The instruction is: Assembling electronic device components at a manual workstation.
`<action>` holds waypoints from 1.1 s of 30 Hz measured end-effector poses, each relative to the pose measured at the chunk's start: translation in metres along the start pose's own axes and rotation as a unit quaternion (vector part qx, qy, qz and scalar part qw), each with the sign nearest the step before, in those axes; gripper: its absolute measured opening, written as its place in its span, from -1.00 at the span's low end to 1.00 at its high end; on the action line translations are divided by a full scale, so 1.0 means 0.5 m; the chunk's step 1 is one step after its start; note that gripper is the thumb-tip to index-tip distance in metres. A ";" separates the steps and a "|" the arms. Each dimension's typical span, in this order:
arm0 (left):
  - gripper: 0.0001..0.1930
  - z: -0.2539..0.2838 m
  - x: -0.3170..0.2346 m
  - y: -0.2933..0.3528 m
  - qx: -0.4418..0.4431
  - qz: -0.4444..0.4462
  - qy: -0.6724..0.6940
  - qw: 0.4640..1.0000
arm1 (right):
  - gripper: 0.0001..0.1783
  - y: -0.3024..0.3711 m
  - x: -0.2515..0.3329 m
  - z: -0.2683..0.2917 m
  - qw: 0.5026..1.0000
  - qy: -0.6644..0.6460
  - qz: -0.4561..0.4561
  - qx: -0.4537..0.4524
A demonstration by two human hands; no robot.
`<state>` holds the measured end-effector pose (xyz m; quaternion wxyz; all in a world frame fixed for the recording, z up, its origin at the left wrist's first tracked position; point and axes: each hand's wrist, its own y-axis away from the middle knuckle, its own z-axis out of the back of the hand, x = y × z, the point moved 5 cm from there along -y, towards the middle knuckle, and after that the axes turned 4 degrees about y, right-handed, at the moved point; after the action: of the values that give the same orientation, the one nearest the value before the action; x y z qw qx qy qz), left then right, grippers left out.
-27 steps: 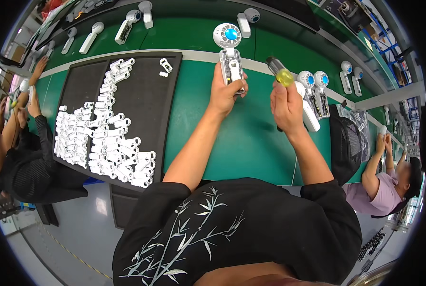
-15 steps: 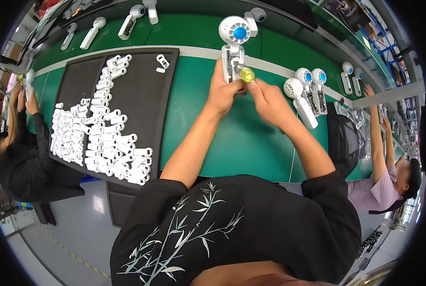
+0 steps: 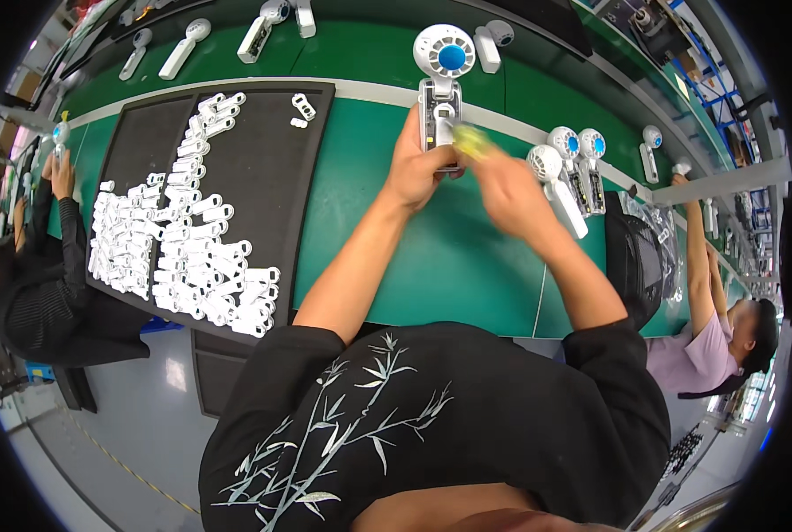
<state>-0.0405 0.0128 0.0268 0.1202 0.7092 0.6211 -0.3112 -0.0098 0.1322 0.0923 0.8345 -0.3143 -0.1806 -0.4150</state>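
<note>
Two hands (image 3: 418, 168) on one fan (image 3: 441, 89), three fans (image 3: 573, 164) beside

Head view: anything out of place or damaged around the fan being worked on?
Nothing stands out. The left hand steadies the white handheld fan on the green table; the right hand is blurred beside it. White plastic parts lie loosely heaped on the black tray.

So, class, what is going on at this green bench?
A person in a black shirt works on a small white handheld fan lying on the green bench. The left hand steadies its handle, while the right hand, blurred, brings a yellow-tipped tool to it. A black tray of white parts lies to the left, more fans to the right. Other people work at both sides.
</note>
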 end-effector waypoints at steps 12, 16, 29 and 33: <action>-0.69 0.006 0.007 0.005 -0.046 0.043 0.148 0.987 | -0.58 0.058 0.040 0.026 0.999 -0.007 0.007 -0.035; -0.54 0.040 0.023 0.003 -0.080 0.048 0.026 0.995 | -0.59 0.037 0.028 0.001 0.979 -0.076 -0.166 0.090; -0.59 0.034 0.026 0.010 -0.076 0.030 0.034 0.996 | -0.50 0.050 0.023 0.041 0.984 -0.153 -0.089 -0.027; -0.55 0.030 0.026 0.007 -0.058 0.008 -0.017 0.998 | -0.50 0.009 -0.031 0.001 0.981 -0.015 -0.191 0.033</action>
<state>-0.0411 0.0141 0.0070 0.1747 0.7005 0.6303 -0.2856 -0.0153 0.1434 0.0825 0.7472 -0.2523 -0.2631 -0.5557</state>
